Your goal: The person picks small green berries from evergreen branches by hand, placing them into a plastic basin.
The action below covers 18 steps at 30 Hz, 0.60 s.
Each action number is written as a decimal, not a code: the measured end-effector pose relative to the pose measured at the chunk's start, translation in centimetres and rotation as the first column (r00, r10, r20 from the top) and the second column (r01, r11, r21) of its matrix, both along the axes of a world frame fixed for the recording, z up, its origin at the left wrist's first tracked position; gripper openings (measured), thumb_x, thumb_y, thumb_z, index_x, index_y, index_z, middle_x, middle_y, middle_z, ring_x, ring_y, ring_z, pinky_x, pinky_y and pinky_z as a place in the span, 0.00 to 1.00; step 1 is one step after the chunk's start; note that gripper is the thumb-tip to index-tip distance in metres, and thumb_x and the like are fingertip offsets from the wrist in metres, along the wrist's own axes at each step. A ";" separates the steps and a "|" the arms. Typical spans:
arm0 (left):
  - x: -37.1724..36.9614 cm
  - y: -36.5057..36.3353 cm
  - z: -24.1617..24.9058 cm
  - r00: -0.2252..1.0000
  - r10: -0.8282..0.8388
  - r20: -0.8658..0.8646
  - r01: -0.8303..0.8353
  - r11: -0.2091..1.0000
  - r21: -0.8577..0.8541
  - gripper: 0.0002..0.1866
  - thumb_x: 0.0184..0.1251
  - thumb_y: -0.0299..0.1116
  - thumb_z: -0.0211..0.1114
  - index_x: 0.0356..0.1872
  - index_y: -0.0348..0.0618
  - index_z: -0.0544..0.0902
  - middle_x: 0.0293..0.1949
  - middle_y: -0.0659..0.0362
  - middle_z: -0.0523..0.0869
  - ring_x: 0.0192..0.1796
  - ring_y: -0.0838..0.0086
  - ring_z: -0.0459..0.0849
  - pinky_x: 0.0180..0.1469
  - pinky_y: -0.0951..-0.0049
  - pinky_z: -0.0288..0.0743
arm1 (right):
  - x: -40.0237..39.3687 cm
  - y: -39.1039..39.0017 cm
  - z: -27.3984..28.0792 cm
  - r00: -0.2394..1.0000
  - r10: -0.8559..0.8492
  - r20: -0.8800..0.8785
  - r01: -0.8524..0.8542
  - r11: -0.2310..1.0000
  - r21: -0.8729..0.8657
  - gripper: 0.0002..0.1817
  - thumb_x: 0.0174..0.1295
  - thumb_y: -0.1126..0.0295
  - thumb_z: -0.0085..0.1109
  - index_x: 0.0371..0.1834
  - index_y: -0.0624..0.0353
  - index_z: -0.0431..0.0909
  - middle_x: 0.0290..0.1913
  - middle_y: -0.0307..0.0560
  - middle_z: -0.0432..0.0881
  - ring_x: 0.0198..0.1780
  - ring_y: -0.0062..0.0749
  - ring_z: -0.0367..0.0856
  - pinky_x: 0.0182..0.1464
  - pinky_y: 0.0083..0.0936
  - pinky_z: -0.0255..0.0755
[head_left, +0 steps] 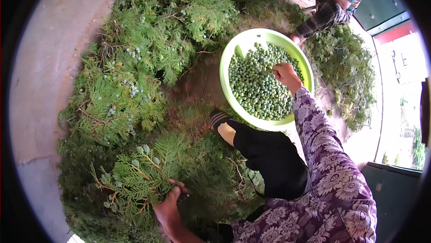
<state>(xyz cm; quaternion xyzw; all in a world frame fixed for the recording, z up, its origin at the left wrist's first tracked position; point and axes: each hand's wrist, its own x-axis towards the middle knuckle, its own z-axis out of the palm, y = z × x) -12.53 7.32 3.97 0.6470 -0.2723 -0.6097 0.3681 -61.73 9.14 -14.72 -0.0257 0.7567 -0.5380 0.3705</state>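
My left hand (169, 203) is closed around the stem of a leafy conifer sprig (134, 178), low on the left. Flat green foliage and several pale blue-green seed cones show on the sprig. Over a lime-green tub (230, 91), my right hand (286, 75) is curled with its fingers together. What lies inside those fingers, if anything, is hidden. Picked green cones (258, 83) fill much of the tub, just under that hand.
A large heap of cone-bearing conifer branches (179, 18) covers the ground at the left. More cuttings (343, 70) lie right of the tub. A seated person (330, 14) is at the top right. My outstretched leg (269, 157) lies below the tub. A pale wall (40, 86) bounds the left.
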 end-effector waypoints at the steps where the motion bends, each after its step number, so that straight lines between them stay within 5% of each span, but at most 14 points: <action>1: 0.3 0.1 -0.2 1.000 0.004 -0.013 -0.004 1.000 -0.011 0.14 0.43 0.14 0.54 0.35 0.32 0.73 0.26 0.51 0.78 0.27 0.66 0.79 0.31 0.69 0.76 | 0.1 0.6 0.8 0.992 -0.053 0.117 0.062 0.995 -0.077 0.03 0.54 0.78 0.54 0.25 0.64 0.72 0.18 0.41 0.71 0.16 0.21 0.68 0.15 0.14 0.63; 3: 1.2 -0.1 -1.4 0.991 -0.125 -0.038 0.119 0.985 -0.124 0.15 0.47 0.14 0.55 0.39 0.32 0.72 0.31 0.51 0.78 0.29 0.66 0.80 0.31 0.68 0.77 | 0.4 1.7 2.9 0.965 -0.023 0.261 0.084 0.970 -0.226 0.01 0.57 0.78 0.52 0.31 0.64 0.71 0.22 0.40 0.71 0.20 0.20 0.68 0.19 0.13 0.65; 7: 1.8 -0.2 -2.9 0.984 -0.092 -0.152 0.060 0.976 -0.208 0.17 0.48 0.13 0.55 0.43 0.32 0.70 0.35 0.52 0.76 0.30 0.65 0.80 0.31 0.66 0.78 | 3.3 1.4 7.6 0.889 0.132 0.439 0.099 0.880 -0.464 0.02 0.59 0.78 0.50 0.33 0.64 0.71 0.24 0.40 0.71 0.22 0.21 0.69 0.21 0.13 0.66; 10: 2.0 -0.4 -3.4 0.952 -0.102 -0.288 0.038 0.975 -0.221 0.21 0.46 0.13 0.57 0.45 0.30 0.68 0.36 0.53 0.76 0.33 0.65 0.81 0.31 0.66 0.78 | 8.2 -0.4 11.9 0.777 0.399 0.486 -0.006 0.777 -0.629 0.01 0.58 0.77 0.52 0.32 0.59 0.72 0.24 0.35 0.72 0.20 0.16 0.66 0.18 0.11 0.58; 14: 2.3 -0.3 -3.2 0.938 -0.070 -0.341 -0.027 0.962 -0.272 0.21 0.43 0.12 0.58 0.44 0.30 0.69 0.35 0.53 0.77 0.33 0.67 0.80 0.34 0.68 0.77 | 17.5 -3.5 17.5 0.638 0.503 0.584 -0.051 0.784 -0.619 0.02 0.56 0.73 0.56 0.29 0.55 0.73 0.18 0.30 0.70 0.16 0.12 0.62 0.17 0.10 0.56; 15: 2.6 -0.3 -3.0 0.940 -0.035 -0.339 -0.064 0.959 -0.276 0.21 0.43 0.12 0.58 0.44 0.30 0.69 0.35 0.53 0.77 0.33 0.67 0.80 0.34 0.68 0.77 | 19.0 -4.2 16.6 0.546 0.575 0.609 -0.058 0.751 -0.658 0.03 0.56 0.74 0.56 0.34 0.54 0.76 0.23 0.29 0.77 0.13 0.09 0.61 0.17 0.11 0.56; 18: 3.7 -0.4 -2.8 0.911 -0.040 -0.410 -0.073 0.964 -0.256 0.20 0.44 0.14 0.60 0.43 0.32 0.70 0.35 0.53 0.78 0.33 0.67 0.80 0.34 0.68 0.76 | 26.9 -6.0 18.0 0.440 0.674 0.594 -0.142 0.705 -0.695 0.04 0.56 0.74 0.56 0.35 0.53 0.77 0.25 0.27 0.78 0.12 0.09 0.59 0.17 0.11 0.54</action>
